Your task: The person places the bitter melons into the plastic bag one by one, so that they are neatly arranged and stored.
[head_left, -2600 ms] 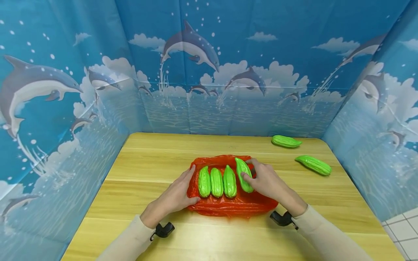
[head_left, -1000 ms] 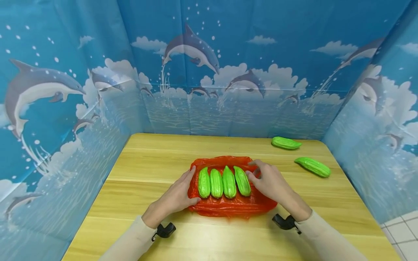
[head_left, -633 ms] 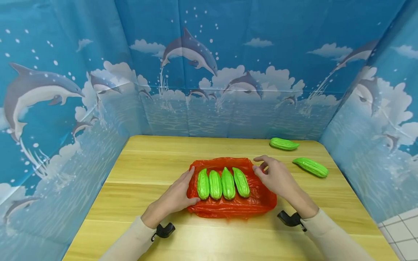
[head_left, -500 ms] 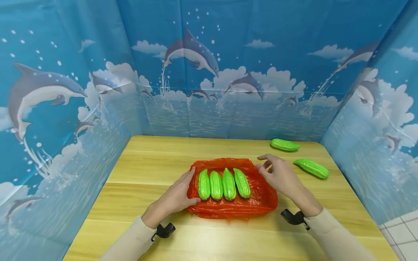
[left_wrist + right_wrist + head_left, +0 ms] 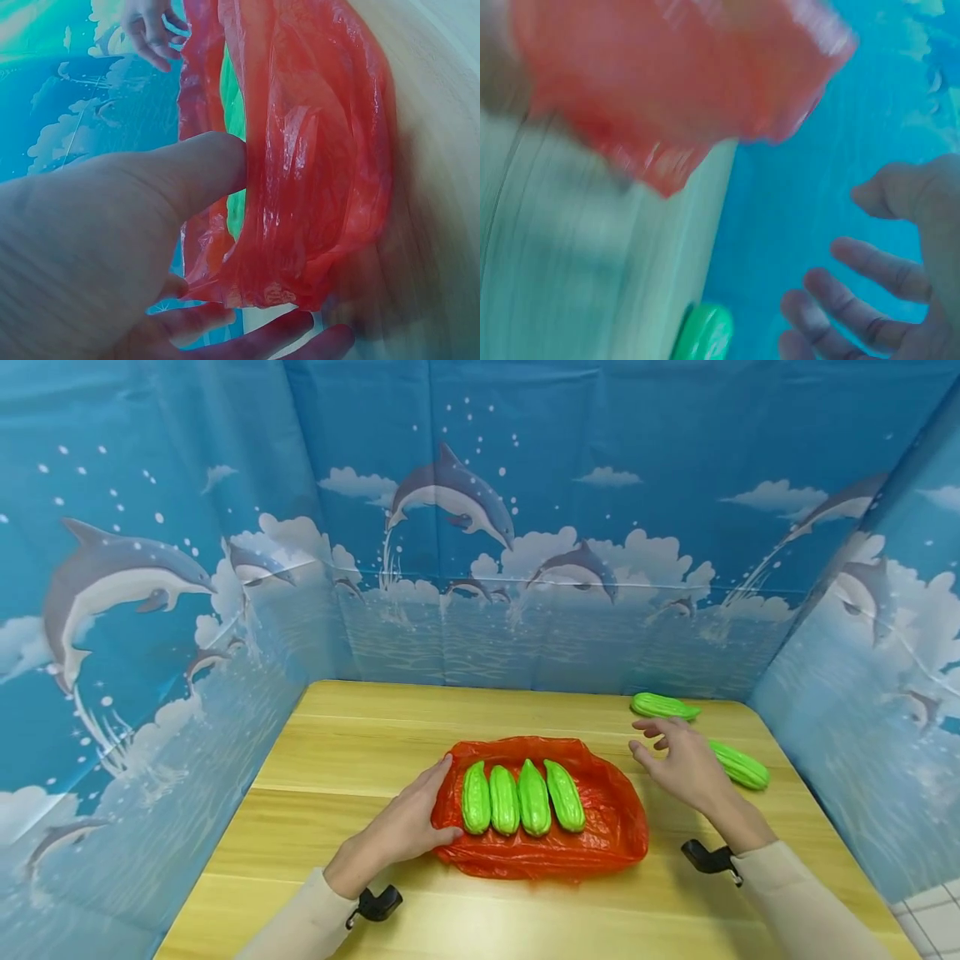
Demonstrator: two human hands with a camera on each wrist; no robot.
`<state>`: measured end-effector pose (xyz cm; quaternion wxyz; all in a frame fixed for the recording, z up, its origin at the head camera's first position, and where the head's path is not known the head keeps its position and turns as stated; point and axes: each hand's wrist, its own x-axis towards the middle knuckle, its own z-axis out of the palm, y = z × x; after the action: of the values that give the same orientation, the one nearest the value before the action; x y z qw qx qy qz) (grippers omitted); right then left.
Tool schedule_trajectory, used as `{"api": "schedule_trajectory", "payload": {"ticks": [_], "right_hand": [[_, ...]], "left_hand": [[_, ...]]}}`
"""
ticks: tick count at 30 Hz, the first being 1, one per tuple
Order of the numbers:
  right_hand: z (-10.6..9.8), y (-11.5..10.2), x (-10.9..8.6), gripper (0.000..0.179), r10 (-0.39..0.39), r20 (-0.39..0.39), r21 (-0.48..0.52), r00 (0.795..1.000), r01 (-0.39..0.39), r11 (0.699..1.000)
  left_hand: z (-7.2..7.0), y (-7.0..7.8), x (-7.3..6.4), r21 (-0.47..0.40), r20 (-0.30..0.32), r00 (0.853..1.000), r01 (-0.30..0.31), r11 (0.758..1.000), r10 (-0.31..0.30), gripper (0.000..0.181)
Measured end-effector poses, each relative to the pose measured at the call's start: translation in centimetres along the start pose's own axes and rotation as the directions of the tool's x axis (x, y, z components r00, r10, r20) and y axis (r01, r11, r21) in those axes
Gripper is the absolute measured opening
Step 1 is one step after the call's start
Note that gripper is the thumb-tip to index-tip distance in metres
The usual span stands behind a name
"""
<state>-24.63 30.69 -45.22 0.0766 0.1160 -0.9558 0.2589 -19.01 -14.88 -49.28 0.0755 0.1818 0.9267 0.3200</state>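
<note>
A red plastic bag (image 5: pixel 525 865), mouth wide open and facing up, lies on the table in the head view. Inside, several green ridged gourds resembling bitter melons (image 5: pixel 504 800) lie side by side, towards the left part. My left hand (image 5: pixel 408 818) rests at the bag's left end, fingers along its side and thumb (image 5: pixel 214 169) at the near rim. To the right of the bag my right hand (image 5: pixel 682 766) hovers with nothing in it, fingers loosely bent and apart. It partly covers a loose gourd (image 5: pixel 742 767) behind it; another gourd (image 5: pixel 663 706) lies farther back.
The wooden table (image 5: pixel 360 727) is closed in at the back and sides by a blue dolphin-print curtain (image 5: pixel 540 643). Its far edge meets the curtain just behind the loose gourd at the back. White floor tiles (image 5: pixel 930 906) show at the lower right.
The right hand set down a gourd in the bag at the right end of the row, let go, and moved right towards the loose gourds. The left hand stays at the bag.
</note>
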Motion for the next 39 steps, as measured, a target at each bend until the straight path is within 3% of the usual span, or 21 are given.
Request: {"api": "schedule_trajectory", "payload": {"ticks": [10, 17, 39], "right_hand": [[-0.3, 4.5, -0.5, 0.051, 0.003, -0.024, -0.051, 1.0, -0.005, 0.999], [-0.7, 6.5, -0.9, 0.056, 0.007, 0.001, -0.062, 1.0, -0.007, 0.998], [-1.9, 13.1, -2.2, 0.07, 0.023, -0.034, -0.124, 0.999, -0.027, 0.992]], "left_hand": [[0.0, 0.1, 0.3, 0.005, 0.006, 1.0, -0.018, 1.0, 0.018, 0.113], [0.1, 0.0, 0.4, -0.002, 0.012, 1.0, -0.023, 1.0, 0.023, 0.112], [0.7, -0.2, 0.4, -0.019, 0.002, 1.0, -0.018, 1.0, 0.018, 0.112]]}}
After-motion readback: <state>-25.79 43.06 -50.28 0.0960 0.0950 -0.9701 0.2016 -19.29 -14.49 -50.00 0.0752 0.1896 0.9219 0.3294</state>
